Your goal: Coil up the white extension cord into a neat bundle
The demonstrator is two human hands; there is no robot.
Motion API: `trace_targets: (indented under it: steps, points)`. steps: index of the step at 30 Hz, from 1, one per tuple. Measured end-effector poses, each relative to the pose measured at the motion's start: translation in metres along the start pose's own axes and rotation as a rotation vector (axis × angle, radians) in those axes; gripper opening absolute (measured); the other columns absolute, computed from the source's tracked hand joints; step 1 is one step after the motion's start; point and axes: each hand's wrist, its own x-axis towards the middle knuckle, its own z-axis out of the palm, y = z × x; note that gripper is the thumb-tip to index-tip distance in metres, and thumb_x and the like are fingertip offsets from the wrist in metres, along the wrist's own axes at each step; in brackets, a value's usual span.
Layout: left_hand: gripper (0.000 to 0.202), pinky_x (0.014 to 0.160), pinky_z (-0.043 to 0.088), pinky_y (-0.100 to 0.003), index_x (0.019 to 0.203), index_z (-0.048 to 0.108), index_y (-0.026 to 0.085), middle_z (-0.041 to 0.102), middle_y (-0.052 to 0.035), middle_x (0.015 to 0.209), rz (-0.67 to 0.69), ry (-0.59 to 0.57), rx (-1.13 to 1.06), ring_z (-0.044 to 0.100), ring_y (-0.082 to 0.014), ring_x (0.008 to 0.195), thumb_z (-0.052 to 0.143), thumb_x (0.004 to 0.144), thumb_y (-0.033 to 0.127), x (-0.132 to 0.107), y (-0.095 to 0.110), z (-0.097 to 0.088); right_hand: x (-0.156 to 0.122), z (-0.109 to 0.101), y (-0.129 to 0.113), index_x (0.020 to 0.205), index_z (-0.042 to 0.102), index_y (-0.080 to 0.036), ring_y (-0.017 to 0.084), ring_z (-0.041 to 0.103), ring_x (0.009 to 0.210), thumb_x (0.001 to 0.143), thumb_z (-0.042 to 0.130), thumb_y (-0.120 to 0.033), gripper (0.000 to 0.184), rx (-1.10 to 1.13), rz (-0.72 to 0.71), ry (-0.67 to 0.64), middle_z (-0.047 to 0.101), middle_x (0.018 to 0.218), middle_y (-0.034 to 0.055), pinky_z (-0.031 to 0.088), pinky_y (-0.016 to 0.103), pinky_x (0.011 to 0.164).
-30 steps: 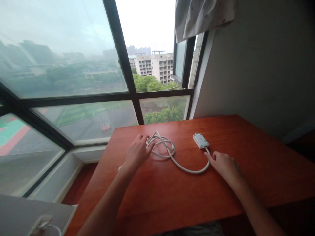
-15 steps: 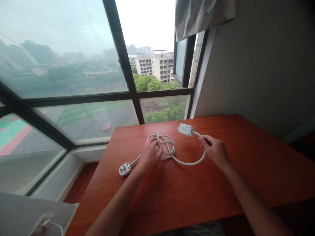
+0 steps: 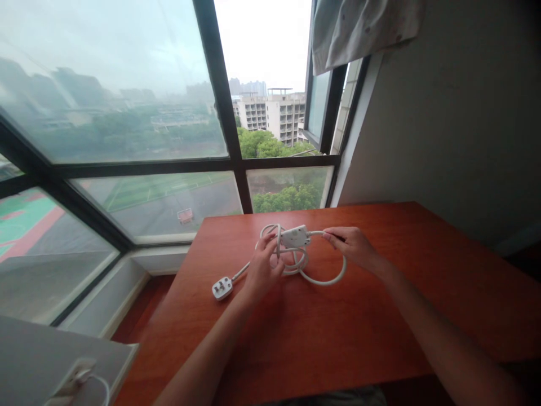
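Fingers point(image 3: 333, 236) of the right hand point(image 3: 354, 247) are pressed together on the white cable point(image 3: 323, 280). They pinch it just beside the small socket block point(image 3: 295, 237), which hangs a little above the worktop point(image 3: 338, 338). Fingers point(image 3: 271, 243) of the left hand point(image 3: 261, 272) are curled around the bundle of loops point(image 3: 296, 264) in the middle. The back of the hand hides how firmly they close.

From the pinch, the cable runs down in one wide bow that lies on the worktop and comes back into the bundle. The other end leaves the bundle under the left hand and goes to the plug point(image 3: 222, 287), which lies flat near the worktop's left edge.

The work in hand looks like gathering this cable into a coil. To do it well, the right hand should probably grip the cable itself and not pull on the block, because the joint there is the weak place. Each new turn should be about as wide as the loops already held. The cable should also be allowed to roll a little between the fingers, otherwise it may twist and spring open. The left hand needs only enough pressure to hold the turns together. The plug end is free, and it could slide off the edge toward the window point(image 3: 169, 141) if it is dragged quickly.
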Motion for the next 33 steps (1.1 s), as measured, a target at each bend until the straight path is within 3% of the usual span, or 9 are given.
trace_targets:
  steps: [6, 12, 26, 33]
  points:
    - [0.044, 0.108, 0.036, -0.040, 0.123, 0.055, 0.022, 0.045, -0.0103, 0.133, 0.008, -0.012, -0.033, 0.037, -0.0257, 0.132, 0.053, 0.080, 0.012, 0.000, 0.004, -0.002, 0.010, 0.007, -0.008, 0.088, 0.070, -0.017, 0.015, 0.059, 0.069, 0.091, 0.046, -0.041, 0.033, -0.081, -0.090, -0.026, 0.070, 0.079, 0.0052, 0.037, 0.023, 0.064]
    - [0.045, 0.108, 0.037, -0.042, 0.123, 0.055, 0.023, 0.043, -0.0101, 0.135, 0.002, -0.004, -0.050, 0.039, -0.0269, 0.131, 0.055, 0.079, 0.014, 0.001, 0.006, -0.004, 0.011, 0.010, -0.028, 0.071, 0.066, -0.019, 0.014, 0.055, 0.061, 0.092, 0.045, -0.038, 0.036, -0.231, -0.137, -0.062, 0.065, 0.065, 0.0039, 0.032, 0.023, 0.060]
    - [0.047, 0.105, 0.039, -0.041, 0.129, 0.050, 0.021, 0.043, -0.0122, 0.136, 0.012, 0.018, -0.043, 0.042, -0.0254, 0.128, 0.053, 0.082, 0.016, -0.001, 0.004, -0.003, 0.001, -0.001, -0.027, 0.076, 0.069, -0.020, 0.013, 0.054, 0.057, 0.093, 0.043, -0.038, 0.036, -0.222, -0.132, -0.178, 0.066, 0.064, 0.0028, 0.030, 0.023, 0.057]
    - [0.046, 0.105, 0.040, -0.042, 0.128, 0.051, 0.024, 0.045, -0.0111, 0.135, 0.038, -0.021, -0.038, 0.042, -0.0261, 0.128, 0.052, 0.083, 0.015, -0.001, 0.010, -0.006, 0.004, 0.013, -0.042, 0.075, 0.067, -0.021, 0.015, 0.061, 0.066, 0.092, 0.046, -0.036, 0.031, -0.416, -0.125, -0.195, 0.070, 0.073, 0.0053, 0.031, 0.024, 0.059]
